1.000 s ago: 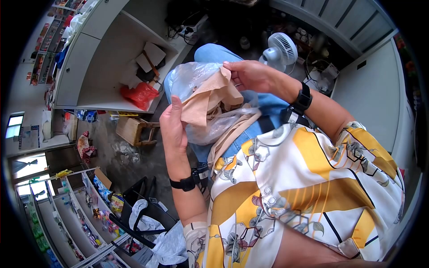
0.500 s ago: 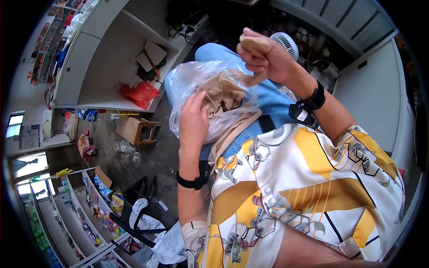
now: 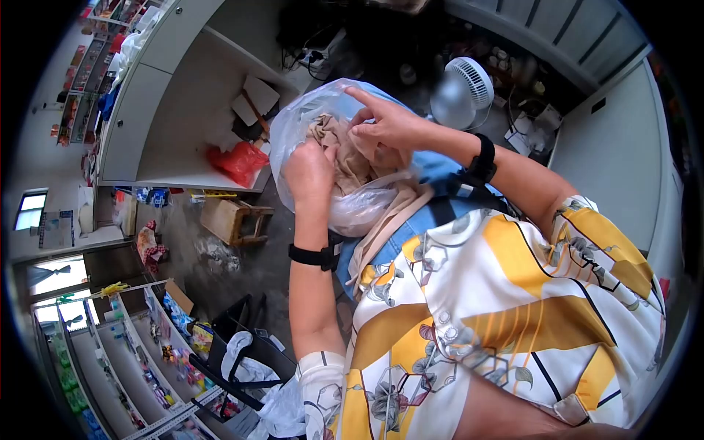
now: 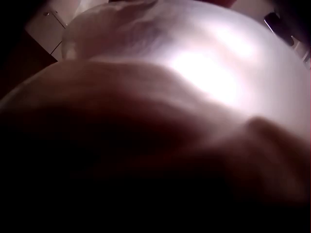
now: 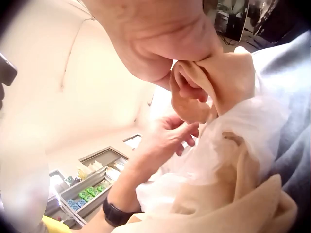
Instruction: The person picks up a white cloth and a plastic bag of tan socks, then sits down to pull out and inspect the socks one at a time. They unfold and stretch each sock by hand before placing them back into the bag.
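we see open cabinet (image 3: 172, 136), red bag (image 3: 238, 163) inside; left hand (image 3: 308, 172), fingers curled against beige cloth (image 3: 353, 169), we cannot tell if gripping; cloth bunched inside translucent bag (image 3: 359, 211) on jeans (image 3: 390, 251); right hand (image 3: 392, 126), forefinger extended, other fingers curled round cloth; white fan (image 3: 469, 81) beyond.

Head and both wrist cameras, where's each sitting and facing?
Head: worn on head, facing forward and down at left hand, right hand, plastic bag; shirt shows.
Left wrist: on that wrist, facing its work; blurred, hand unclear.
Right wrist: on that wrist, facing tan cloth; both hands show.
Head, right wrist share: hands, bag, cloth.
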A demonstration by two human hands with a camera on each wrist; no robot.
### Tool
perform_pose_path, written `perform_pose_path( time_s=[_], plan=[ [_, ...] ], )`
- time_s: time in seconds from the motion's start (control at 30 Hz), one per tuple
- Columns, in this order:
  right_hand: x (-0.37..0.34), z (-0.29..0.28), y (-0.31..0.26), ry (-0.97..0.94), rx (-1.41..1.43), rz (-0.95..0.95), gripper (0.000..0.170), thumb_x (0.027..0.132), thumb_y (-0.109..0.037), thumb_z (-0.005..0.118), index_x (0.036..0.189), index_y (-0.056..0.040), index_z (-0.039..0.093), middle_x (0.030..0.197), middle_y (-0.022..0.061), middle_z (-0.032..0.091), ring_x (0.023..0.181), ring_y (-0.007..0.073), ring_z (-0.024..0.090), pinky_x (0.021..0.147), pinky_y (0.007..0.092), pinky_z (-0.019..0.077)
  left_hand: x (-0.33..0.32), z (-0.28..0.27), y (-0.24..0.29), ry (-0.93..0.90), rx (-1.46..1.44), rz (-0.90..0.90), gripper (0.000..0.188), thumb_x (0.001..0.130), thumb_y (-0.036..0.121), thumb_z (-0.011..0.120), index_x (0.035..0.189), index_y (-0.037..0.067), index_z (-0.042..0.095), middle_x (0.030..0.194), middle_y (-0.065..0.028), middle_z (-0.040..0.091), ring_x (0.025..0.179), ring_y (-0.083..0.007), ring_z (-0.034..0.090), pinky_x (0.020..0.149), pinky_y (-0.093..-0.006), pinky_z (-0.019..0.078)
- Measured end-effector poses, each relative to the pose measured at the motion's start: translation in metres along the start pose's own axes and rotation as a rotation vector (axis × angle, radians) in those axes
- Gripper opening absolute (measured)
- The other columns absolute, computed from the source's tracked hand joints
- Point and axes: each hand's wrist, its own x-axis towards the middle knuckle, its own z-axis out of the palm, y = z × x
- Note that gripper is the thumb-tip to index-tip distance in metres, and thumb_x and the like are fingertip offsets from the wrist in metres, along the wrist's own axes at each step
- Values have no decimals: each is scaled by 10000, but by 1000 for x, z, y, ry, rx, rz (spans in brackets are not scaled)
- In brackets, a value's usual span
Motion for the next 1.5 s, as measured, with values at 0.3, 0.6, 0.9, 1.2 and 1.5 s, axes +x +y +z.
perform_pose_path(
  time_s=[0.3,0.6,0.9,1.2,1.5],
  plan=[
    [-18,-32,3,-41,319,87,303,906,-172,674,1185,-54,673,955,55,659,844,118,591,715,252,496,-89,-97,-8,-271,-966,95,108,809,-12,695,814,-9,588,893,-17,631,782,-81,569,703,-236,475],
    [-22,-27,-29,-156,780,69,400,847,-60,730,1236,-47,633,1042,87,648,757,124,609,724,222,539,-84,-83,-45,-3,-1755,-142,204,888,-72,622,956,77,500,1016,-40,622,933,-125,619,821,-272,513],
    [-23,5,-48,-393,666,34,303,892,-185,720,1109,21,674,987,55,670,854,124,618,748,254,503,-64,-69,9,-6,-1706,47,288,880,-8,677,1134,25,546,1059,-60,633,947,-142,628,834,-267,525],
    [-22,3,-28,-374,592,176,229,895,-125,694,1065,28,685,919,52,697,816,100,652,747,229,526,-67,-65,-16,277,-1787,-260,165,989,150,577,1089,22,549,1001,-66,643,840,-118,620,724,-251,517],
    [-19,-2,-23,-233,975,368,244,942,-173,626,1052,44,645,959,100,700,816,144,693,738,262,569,-82,-63,7,370,-1090,-2,191,915,24,653,1090,10,577,1038,-68,631,872,-119,590,786,-248,489]
  ],
)
